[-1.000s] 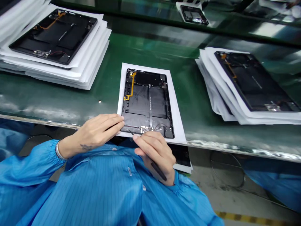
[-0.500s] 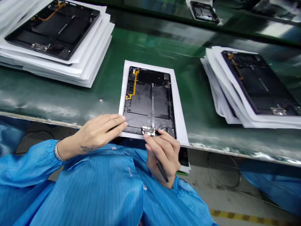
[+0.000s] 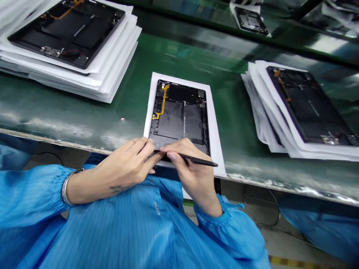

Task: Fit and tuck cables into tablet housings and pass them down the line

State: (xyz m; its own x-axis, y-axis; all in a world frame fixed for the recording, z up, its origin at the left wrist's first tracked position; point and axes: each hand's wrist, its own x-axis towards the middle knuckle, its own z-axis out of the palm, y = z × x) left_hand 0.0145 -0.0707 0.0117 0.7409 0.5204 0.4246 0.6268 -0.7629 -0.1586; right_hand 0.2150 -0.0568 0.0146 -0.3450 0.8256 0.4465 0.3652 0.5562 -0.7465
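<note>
Head view shows the tablet on white paper, at the surface edge. Right hand is closed around a black tool; left hand, fingers half bent, touches the tablet's near edge.

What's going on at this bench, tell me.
A person in a blue striped smock is working with both bare hands at the near edge of an open black tablet-like housing. The right hand holds a slim black pen-shaped tool; the left hand rests at the housing's near left corner. The housing lies on a white sheet on the green bench, with sheet-layered stacks on both sides.
</note>
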